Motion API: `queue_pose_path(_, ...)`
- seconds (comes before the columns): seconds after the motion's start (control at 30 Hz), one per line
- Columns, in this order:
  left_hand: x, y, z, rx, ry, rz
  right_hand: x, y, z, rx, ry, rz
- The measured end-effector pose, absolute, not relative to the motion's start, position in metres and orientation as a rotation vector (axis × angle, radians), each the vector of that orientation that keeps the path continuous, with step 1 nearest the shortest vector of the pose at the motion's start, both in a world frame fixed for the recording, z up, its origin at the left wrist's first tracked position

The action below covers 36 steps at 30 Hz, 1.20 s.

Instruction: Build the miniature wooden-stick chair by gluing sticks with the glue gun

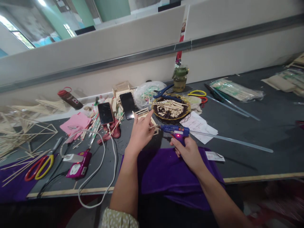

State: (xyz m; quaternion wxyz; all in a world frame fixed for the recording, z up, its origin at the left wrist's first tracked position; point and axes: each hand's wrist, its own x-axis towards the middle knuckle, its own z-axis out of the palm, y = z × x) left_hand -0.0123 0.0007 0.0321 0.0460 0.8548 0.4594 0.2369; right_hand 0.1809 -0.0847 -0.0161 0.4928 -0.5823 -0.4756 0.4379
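My right hand (187,151) grips a blue hot glue gun (175,129) with a lit red lamp; a long clear glue stick (232,140) pokes out of its back to the right. The nozzle points left at a small wooden stick frame (145,114). My left hand (140,133) pinches a small piece of that frame by the nozzle, forefinger stretched over it. Both hands work above a purple cloth (166,174) at the table's near edge.
A brown bowl (171,117) of cut sticks stands behind the frame, blue pliers (163,92) beside it. Two phones (105,113) lean at left with a white cable (104,164). Scissors (39,166), stick models (21,126), a jar (180,77) and packets (235,89) lie around.
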Motion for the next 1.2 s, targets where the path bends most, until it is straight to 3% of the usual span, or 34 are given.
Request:
queue_pose_path(0.73, -0.012, 0.000, 0.033, 2.607, 1.403, 0.722, 0.181, -0.084, -0.017, -1.376, -1.142, 1.082)
queue_pose_path(0.97, -0.012, 0.000, 0.033, 2.585, 1.408, 0.714, 0.194, -0.085, -0.008, -1.205, -0.882, 1.272)
queue_pose_path(1.2, -0.012, -0.001, 0.032, 2.579, 1.391, 0.753, 0.235, -0.082, -0.010, -1.207, -0.607, 1.173)
